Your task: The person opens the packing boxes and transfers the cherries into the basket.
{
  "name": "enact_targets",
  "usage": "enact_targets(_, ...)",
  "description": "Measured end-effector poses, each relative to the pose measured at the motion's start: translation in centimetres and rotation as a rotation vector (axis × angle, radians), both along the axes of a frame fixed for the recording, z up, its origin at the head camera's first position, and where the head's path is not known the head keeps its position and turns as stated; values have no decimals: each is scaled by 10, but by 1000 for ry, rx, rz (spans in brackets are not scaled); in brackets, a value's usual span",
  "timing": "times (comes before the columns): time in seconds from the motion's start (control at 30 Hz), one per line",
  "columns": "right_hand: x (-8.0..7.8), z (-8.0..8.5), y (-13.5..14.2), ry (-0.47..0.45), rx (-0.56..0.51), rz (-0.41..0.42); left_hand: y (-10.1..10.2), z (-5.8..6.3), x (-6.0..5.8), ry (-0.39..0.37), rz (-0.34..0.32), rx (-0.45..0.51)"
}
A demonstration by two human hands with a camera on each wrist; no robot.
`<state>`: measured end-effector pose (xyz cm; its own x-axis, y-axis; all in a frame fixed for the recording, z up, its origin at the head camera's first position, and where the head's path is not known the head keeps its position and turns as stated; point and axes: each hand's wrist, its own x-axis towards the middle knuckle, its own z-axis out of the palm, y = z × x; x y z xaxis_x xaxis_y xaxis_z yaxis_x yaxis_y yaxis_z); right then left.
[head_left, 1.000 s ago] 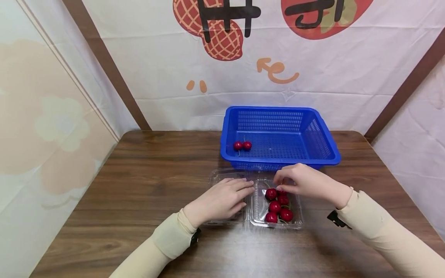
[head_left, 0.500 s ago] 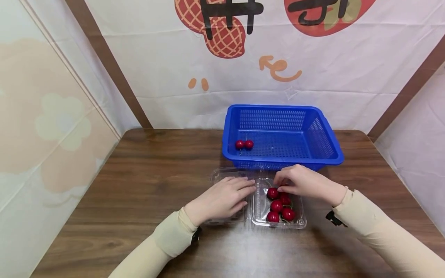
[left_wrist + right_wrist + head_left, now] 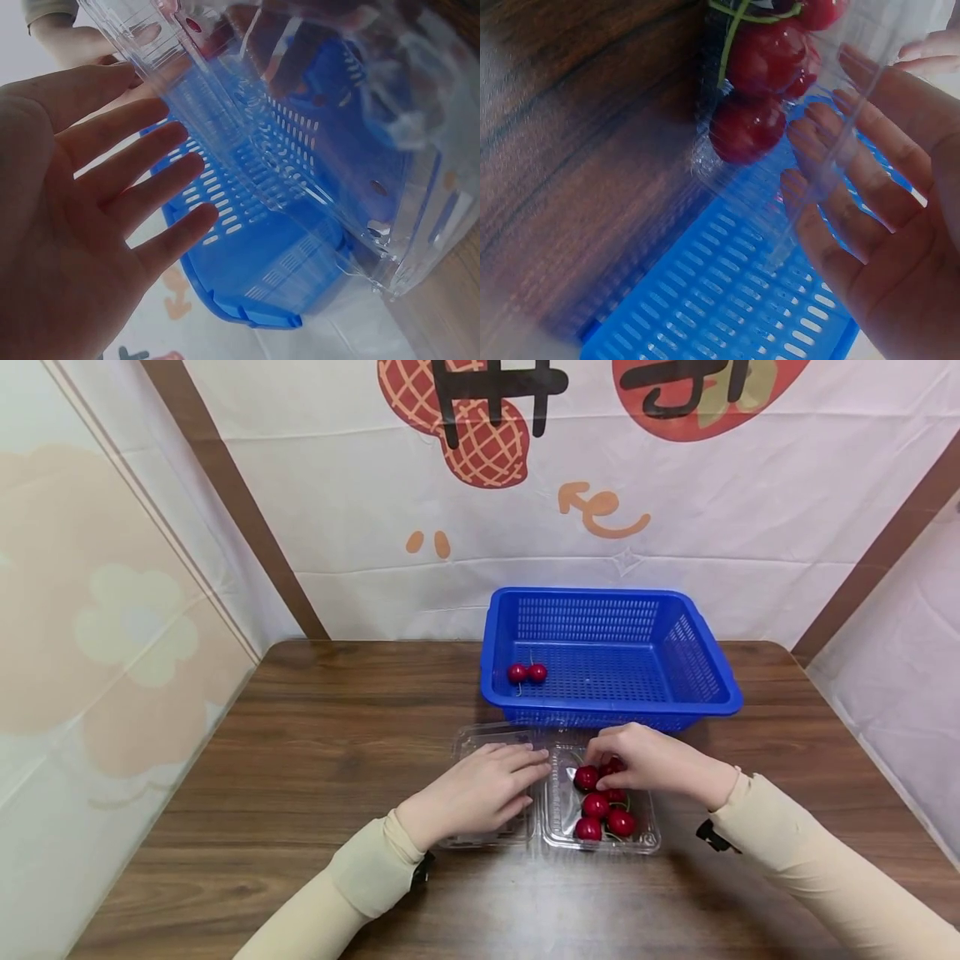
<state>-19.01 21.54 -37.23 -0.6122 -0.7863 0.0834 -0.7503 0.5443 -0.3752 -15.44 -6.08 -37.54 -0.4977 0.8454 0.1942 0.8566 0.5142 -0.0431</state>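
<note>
A clear hinged plastic box (image 3: 551,835) lies spread on the table. Several red cherries (image 3: 620,822) with green stems sit in its right half. My left hand (image 3: 480,793) rests over the left half, its fingers straight and spread in the left wrist view. My right hand (image 3: 660,764) reaches into the right half from behind and the right. Its loosely bent fingers (image 3: 821,217) are close to the upper cherries, thumb and fingers apart. In the right wrist view no cherry shows between them; contact with one cannot be told for certain.
Behind the box stands a blue slotted basket (image 3: 607,706), with two cherries (image 3: 527,673) at its left side. The wooden table (image 3: 337,727) runs back to a printed white cloth (image 3: 337,485), and another cloth hangs on the left.
My right hand has shifted slightly left and toward me inside the box, and the cherry beneath it shows more. My left hand stays in place over the left half.
</note>
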Motion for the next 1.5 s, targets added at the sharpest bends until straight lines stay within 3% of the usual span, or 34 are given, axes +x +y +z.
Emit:
enact_targets(0.77, -7, -8, 1, -18, 26, -54, 1, 1, -5, 21, -15, -25)
enact_targets(1.1, -10, -16, 0, 29, -27, 7, 2, 1, -6, -5, -12, -17)
enact_targets(1.5, -9, -21, -3, 27, -3, 18, 2, 2, -6, -29, 3, -47)
